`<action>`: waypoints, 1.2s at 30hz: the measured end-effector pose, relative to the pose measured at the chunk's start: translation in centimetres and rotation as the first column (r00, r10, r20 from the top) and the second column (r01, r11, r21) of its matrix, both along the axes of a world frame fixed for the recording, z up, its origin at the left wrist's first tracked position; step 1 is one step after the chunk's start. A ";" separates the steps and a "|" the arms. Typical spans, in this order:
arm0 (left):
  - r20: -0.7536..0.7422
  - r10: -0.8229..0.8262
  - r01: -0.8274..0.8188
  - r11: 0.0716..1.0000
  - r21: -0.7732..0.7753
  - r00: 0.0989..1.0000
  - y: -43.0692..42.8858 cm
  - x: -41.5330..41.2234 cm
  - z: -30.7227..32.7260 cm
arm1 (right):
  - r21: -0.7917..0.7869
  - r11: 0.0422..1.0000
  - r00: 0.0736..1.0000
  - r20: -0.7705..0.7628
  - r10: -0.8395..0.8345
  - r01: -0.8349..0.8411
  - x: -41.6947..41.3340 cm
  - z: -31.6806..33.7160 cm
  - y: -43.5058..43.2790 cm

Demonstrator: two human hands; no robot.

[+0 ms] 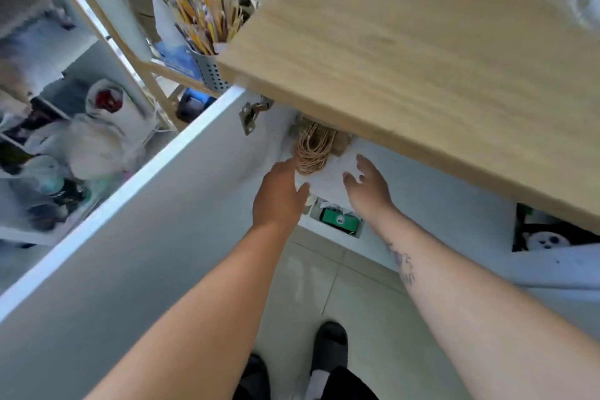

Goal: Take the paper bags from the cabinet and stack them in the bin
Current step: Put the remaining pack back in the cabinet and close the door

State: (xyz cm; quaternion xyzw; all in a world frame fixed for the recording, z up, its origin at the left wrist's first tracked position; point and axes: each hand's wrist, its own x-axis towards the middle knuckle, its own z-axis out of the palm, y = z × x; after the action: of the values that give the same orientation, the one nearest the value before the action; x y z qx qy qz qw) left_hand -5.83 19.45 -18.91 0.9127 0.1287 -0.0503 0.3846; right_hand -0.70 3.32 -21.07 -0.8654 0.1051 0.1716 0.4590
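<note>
A stack of white paper bags (328, 180) with tan twine handles (311, 148) stands inside the open cabinet, just under the wooden countertop (422, 58). My left hand (279, 196) is against the stack's left side, with its fingers reaching to the handles and its thumb at the lower edge. My right hand (370, 188) is at the stack's right side with its fingers spread and touching the paper. Neither hand has closed around the bags. The stack's upper part is hidden by the countertop. No stacking bin can be made out for certain.
The white cabinet door (162, 204) swings out wide on my left. Below the bags sits a small clear container (337, 222) holding a green box. A grey holder of pencils (209, 70) and cluttered shelves (65, 146) are at the left. My feet stand on the tiled floor (357, 302).
</note>
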 end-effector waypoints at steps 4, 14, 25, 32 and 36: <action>-0.098 -0.007 0.012 0.999 0.043 0.995 0.3 -4.7 6.3 | -0.186 0.979 0.995 0.040 0.093 -0.084 -5.4 7.1 0.0; 0.168 -0.294 0.240 0.929 0.281 0.941 -0.6 -6.9 19.9 | -0.526 0.850 0.923 0.334 0.193 0.013 -11.5 22.4 -3.3; 0.228 -0.388 0.289 0.882 0.372 0.893 -6.1 1.1 24.9 | -0.546 0.818 0.915 0.399 0.063 0.182 -2.3 29.0 -12.2; 0.202 -0.303 0.225 0.915 0.336 0.931 -11.5 7.8 26.5 | -0.603 0.797 0.955 0.248 0.161 0.023 5.2 29.8 -18.4; 0.177 -0.252 0.193 0.936 0.293 0.951 -13.9 10.8 26.3 | -0.595 0.804 0.961 0.225 0.158 0.007 9.0 29.5 -21.2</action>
State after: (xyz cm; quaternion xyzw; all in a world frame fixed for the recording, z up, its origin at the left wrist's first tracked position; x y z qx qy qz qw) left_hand 4.96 5.52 7.42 0.9657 -0.0120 0.0221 0.2586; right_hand 8.30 -17.91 8.47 -0.9834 0.0562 0.0321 0.1697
